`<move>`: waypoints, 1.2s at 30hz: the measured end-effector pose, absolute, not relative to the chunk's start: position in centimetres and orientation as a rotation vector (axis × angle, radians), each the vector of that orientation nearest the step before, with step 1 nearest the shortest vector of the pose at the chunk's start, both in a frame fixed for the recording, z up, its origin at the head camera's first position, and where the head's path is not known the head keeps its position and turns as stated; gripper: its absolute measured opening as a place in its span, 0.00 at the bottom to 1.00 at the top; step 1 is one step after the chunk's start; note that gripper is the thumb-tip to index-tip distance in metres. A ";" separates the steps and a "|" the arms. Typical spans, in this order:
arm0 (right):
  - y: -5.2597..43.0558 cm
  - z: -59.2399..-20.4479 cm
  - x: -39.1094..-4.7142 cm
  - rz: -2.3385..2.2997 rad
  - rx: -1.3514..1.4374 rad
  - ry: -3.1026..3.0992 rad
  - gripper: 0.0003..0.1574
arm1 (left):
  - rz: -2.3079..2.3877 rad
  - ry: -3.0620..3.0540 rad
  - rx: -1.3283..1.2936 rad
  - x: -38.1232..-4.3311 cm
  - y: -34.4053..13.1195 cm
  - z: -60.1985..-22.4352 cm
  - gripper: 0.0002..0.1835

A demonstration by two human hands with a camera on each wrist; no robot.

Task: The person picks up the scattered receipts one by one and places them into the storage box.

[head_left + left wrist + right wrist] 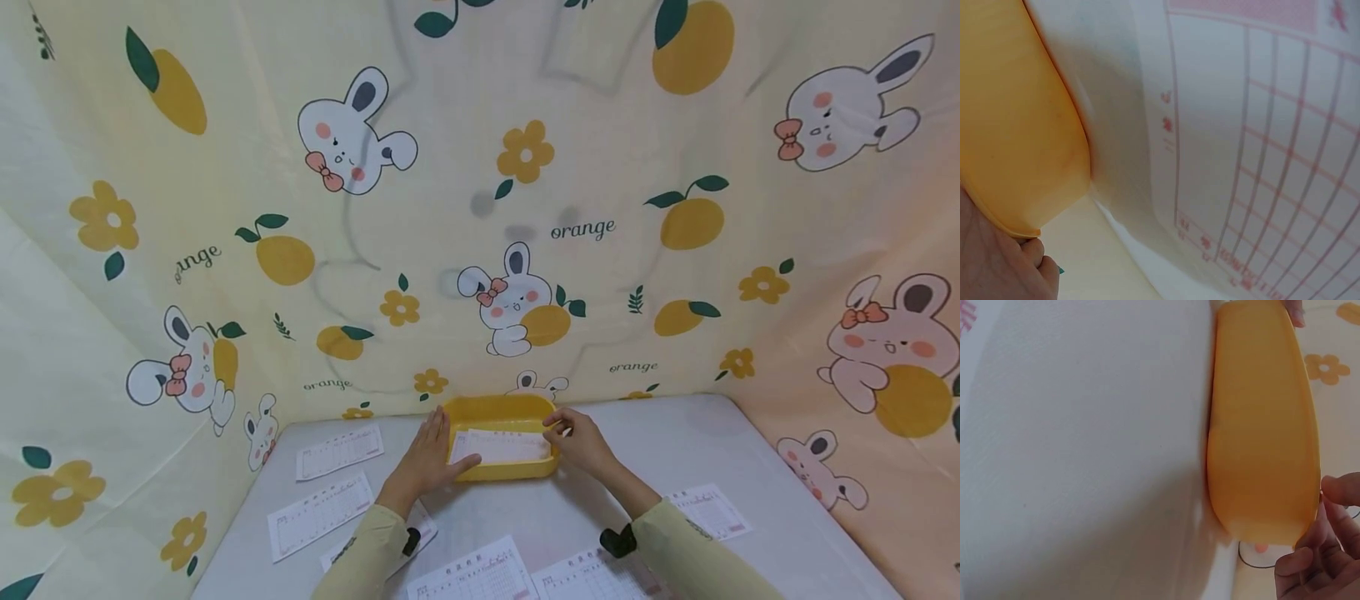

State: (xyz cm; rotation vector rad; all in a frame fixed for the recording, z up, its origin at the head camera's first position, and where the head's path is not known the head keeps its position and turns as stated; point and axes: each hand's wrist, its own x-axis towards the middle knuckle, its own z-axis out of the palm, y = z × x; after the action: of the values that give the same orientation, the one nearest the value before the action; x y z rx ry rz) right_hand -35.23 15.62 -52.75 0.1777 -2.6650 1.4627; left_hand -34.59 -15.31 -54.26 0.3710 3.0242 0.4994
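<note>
A yellow plastic tray (504,473) stands at the table's far edge, with white printed paper forms (498,447) lying in it. My left hand (427,457) holds the tray's left end, fingers along the outside and thumb over the front rim. At the right end, my right hand (581,439) has thumb and forefinger together at the rim, by the right edge of the forms. In the right wrist view, these right-hand fingertips (1338,487) meet just over the rim of the tray (1263,431); what lies between them is mostly hidden.
More printed forms lie about the table: a form (341,452) and another (321,515) at left, others (472,575) near the front, and one (708,510) at right. A patterned curtain (450,208) rises directly behind the tray.
</note>
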 end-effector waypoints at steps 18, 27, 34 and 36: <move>17.5 -53.1 -34.3 1.451 0.232 -2.593 0.09 | 0.507 3.009 0.368 -34.1 -15.0 -53.5 0.64; 19.3 -52.9 -33.5 1.424 0.230 -2.576 0.09 | 0.513 3.012 0.400 -34.0 -15.2 -53.4 0.63; 21.0 -52.8 -32.7 1.398 0.261 -2.556 0.11 | 0.512 3.016 0.391 -34.1 -15.2 -53.6 0.63; 21.5 -52.8 -32.5 1.384 0.251 -2.563 0.11 | 0.502 3.017 0.387 -34.1 -15.2 -53.7 0.63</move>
State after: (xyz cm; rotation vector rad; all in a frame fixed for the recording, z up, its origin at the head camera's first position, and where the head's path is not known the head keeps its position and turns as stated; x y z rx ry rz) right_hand -32.51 21.51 -52.79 0.2510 -2.5628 1.3844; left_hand -34.08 -15.24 -53.71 0.3873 3.0170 0.5022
